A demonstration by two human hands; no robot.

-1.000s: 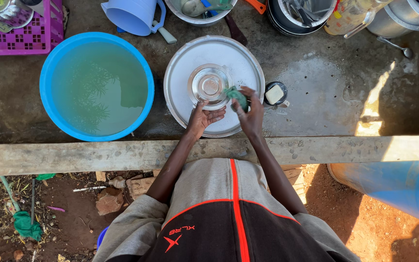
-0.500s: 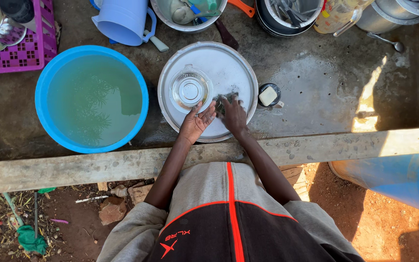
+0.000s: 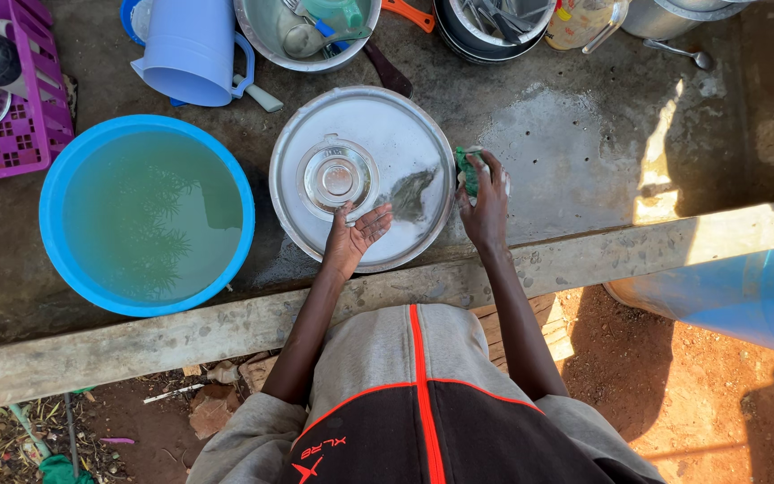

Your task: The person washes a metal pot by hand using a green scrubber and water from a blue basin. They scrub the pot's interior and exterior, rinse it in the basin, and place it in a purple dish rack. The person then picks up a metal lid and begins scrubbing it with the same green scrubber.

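1. Centrally, a round metal tray (image 3: pixel 405 143) lies flat on the wet concrete slab (image 3: pixel 566 134), near the slab's front edge; a clear glass dish (image 3: pixel 337 177) sits on the tray's left half.
2. Left hand (image 3: pixel 356 235): palm up, fingers loosely spread, holding nothing, resting at the tray's front rim just below the dish.
3. Right hand (image 3: pixel 485 202): closed around a green scrubber (image 3: pixel 468 166), at the tray's right rim, over the slab.
4. Blue basin (image 3: pixel 145 215): left of the tray, filled with greenish water.
5. Pale blue jug (image 3: pixel 192 49): behind the basin, at the slab's back edge, lying tipped.
6. Metal bowl (image 3: pixel 302 36): behind the tray, holding utensils and a green item.
7. Dark pot (image 3: pixel 485 31): right of the bowl, with cutlery inside.
8. Yellowish bottle (image 3: pixel 580 20): at the back edge, right of the pot; label with a red patch, too small to tell more.
9. Purple crate (image 3: pixel 20 134): back left corner, holding metalware.
10. Blue drum (image 3: pixel 745 296): lying on red soil off the slab's right front.
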